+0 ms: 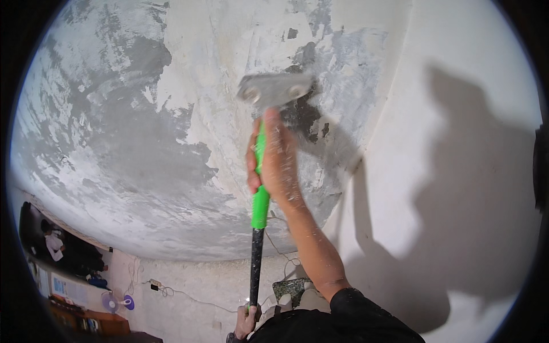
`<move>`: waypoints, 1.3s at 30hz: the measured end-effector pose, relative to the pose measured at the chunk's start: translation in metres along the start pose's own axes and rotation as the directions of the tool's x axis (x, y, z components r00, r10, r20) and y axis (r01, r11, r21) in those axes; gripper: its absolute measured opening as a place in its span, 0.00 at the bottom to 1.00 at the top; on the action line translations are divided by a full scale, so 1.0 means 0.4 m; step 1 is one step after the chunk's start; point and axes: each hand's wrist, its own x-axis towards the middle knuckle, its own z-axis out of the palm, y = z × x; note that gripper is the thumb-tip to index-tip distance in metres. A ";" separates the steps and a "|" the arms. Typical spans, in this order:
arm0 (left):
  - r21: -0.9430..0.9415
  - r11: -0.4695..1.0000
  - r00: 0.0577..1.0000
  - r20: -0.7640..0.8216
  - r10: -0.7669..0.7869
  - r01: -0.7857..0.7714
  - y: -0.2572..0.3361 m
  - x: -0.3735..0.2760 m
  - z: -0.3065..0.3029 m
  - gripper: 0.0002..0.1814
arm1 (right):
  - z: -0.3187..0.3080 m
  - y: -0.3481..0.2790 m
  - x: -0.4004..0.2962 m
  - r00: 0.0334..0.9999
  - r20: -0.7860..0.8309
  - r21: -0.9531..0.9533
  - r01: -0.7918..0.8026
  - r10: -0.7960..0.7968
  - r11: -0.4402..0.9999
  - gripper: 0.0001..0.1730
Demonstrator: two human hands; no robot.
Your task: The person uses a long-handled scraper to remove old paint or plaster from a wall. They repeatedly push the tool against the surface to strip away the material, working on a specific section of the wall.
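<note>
My right hand [279,163] is wrapped around the green grip [260,210] of a long-handled wall scraper, with the thumb pointing up toward its head. Slightly blurred, the wide metal scraper head [274,88] is at the patchy wall [141,115], where white coating and bare grey areas show. Whether the blade touches the surface I cannot tell. Lower down, my left hand [246,319] grips the end of the black shaft [256,266]. Pale flecks cover my right forearm and the shaft.
To the right, a smooth white wall [394,193] meets the patchy one and carries a large shadow. A cable [201,301] and a power strip [154,284] lie on the floor. Left are a fan [110,301], wooden furniture [101,322] and a seated person [55,244]. A speckled board-like object [288,289] lies by my feet.
</note>
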 end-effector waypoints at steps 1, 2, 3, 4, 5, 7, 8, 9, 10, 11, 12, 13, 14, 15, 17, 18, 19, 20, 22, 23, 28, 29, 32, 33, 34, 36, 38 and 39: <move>0.002 1.000 1.000 0.020 0.009 -0.009 0.011 0.015 0.003 0.31 | -0.016 -0.028 0.012 0.999 -0.026 -0.003 0.025 -0.025 1.000 0.33; 0.002 1.000 0.999 0.040 0.015 -0.015 0.020 0.034 0.007 0.31 | -0.026 -0.065 0.020 0.999 -0.051 -0.006 0.019 -0.019 1.000 0.32; 0.002 1.000 0.998 0.057 0.021 -0.021 0.026 0.041 0.014 0.31 | -0.032 -0.102 0.026 0.997 -0.074 -0.007 0.010 -0.011 1.000 0.31; -0.060 0.998 0.997 0.068 0.031 -0.027 0.028 0.050 0.031 0.29 | -0.038 -0.119 0.034 0.996 -0.077 -0.022 0.032 -0.034 0.999 0.28; -0.084 0.996 0.996 0.088 0.025 -0.018 0.036 0.051 0.041 0.29 | -0.040 -0.131 0.034 0.996 -0.080 -0.036 0.027 -0.030 0.999 0.28; -0.138 0.990 0.990 0.139 0.020 -0.001 0.052 0.047 0.060 0.28 | -0.043 -0.153 0.030 0.996 -0.088 -0.074 0.020 -0.027 0.997 0.27; -0.145 0.989 0.988 0.154 0.008 0.014 0.055 0.043 0.065 0.27 | -0.043 -0.161 0.028 0.996 -0.094 -0.067 -0.002 -0.004 0.998 0.27; -0.136 0.990 0.991 0.136 -0.008 0.026 0.041 0.037 0.066 0.27 | -0.047 -0.161 0.028 0.995 -0.098 -0.065 0.001 -0.008 0.998 0.28; -0.127 0.991 0.993 0.118 -0.024 0.039 0.021 0.027 0.064 0.26 | -0.050 -0.160 0.027 0.995 -0.103 -0.064 0.004 -0.011 0.998 0.28; -0.119 0.992 0.994 0.101 -0.040 0.052 0.005 0.020 0.062 0.26 | -0.052 -0.160 0.028 0.994 -0.108 -0.063 0.008 -0.014 0.998 0.28; -0.111 0.993 0.994 0.100 -0.040 0.051 0.014 0.024 0.063 0.26 | -0.056 -0.160 0.029 0.994 -0.110 -0.048 0.001 -0.006 0.999 0.29; -0.102 0.994 0.994 0.100 -0.040 0.050 0.026 0.026 0.063 0.25 | -0.060 -0.161 0.030 0.994 -0.112 -0.032 -0.006 0.002 0.999 0.29; -0.093 0.994 0.994 0.099 -0.041 0.050 0.035 0.029 0.064 0.25 | -0.064 -0.162 0.031 0.993 -0.114 -0.017 -0.013 0.011 1.000 0.29; -0.094 0.995 0.995 0.098 -0.033 0.042 0.037 0.031 0.063 0.25 | -0.066 -0.163 0.033 0.994 -0.110 -0.026 -0.019 0.016 0.999 0.29; -0.094 0.995 0.995 0.096 -0.018 0.027 0.039 0.032 0.061 0.25 | -0.066 -0.167 0.036 0.994 -0.102 -0.043 -0.030 0.026 0.999 0.29; -0.092 0.995 0.996 0.091 -0.023 0.032 0.046 0.033 0.063 0.27 | -0.064 -0.163 0.036 0.993 -0.114 -0.041 -0.027 0.022 0.999 0.30; -0.090 0.995 0.996 0.087 -0.028 0.036 0.055 0.033 0.067 0.28 | -0.062 -0.158 0.035 0.992 -0.125 -0.039 -0.024 0.019 0.999 0.30; -0.088 0.995 0.996 0.082 -0.034 0.041 0.062 0.035 0.070 0.30 | -0.059 -0.155 0.035 0.990 -0.137 -0.038 -0.021 0.015 0.999 0.31; -0.090 0.996 0.994 0.107 0.015 -0.005 0.073 0.041 0.068 0.31 | -0.062 -0.171 0.047 0.992 -0.112 -0.078 0.043 -0.052 0.996 0.31; -0.092 0.995 0.992 0.120 0.039 -0.028 0.081 0.046 0.067 0.32 | -0.062 -0.183 0.056 0.991 -0.099 -0.098 0.075 -0.085 0.992 0.30; -0.051 0.999 0.992 0.124 0.025 -0.018 0.193 0.070 0.080 0.34 | -0.050 -0.241 0.089 0.982 -0.105 -0.084 0.149 -0.157 0.985 0.30; -0.034 0.999 0.991 0.131 0.019 -0.015 0.196 0.069 0.076 0.34 | -0.052 -0.245 0.088 0.980 -0.112 -0.071 0.160 -0.167 0.985 0.30; -0.017 1.000 0.994 0.111 -0.018 0.020 0.120 0.041 0.065 0.33 | -0.067 -0.165 0.054 0.989 -0.099 -0.125 0.099 -0.111 0.987 0.29; 0.000 1.000 0.993 0.110 -0.030 0.030 0.106 0.031 0.064 0.33 | -0.067 -0.160 0.044 0.990 -0.115 -0.117 0.071 -0.085 0.991 0.29; -0.049 0.999 0.989 0.144 -0.016 0.023 0.093 0.024 0.064 0.31 | -0.065 -0.156 0.036 0.990 -0.131 -0.108 0.044 -0.058 0.993 0.29; -0.023 1.000 0.994 0.112 -0.015 0.017 0.084 0.027 0.064 0.31 | -0.060 -0.157 0.037 0.989 -0.143 -0.109 0.030 -0.046 0.994 0.29; -0.007 1.000 0.995 0.096 -0.007 0.008 0.096 0.035 0.065 0.32 | -0.049 -0.173 0.050 0.988 -0.135 -0.129 0.058 -0.076 0.990 0.29; 0.000 1.000 0.995 0.099 0.002 -0.002 0.123 0.052 0.061 0.32 | -0.043 -0.190 0.062 0.988 -0.127 -0.121 0.076 -0.091 0.990 0.29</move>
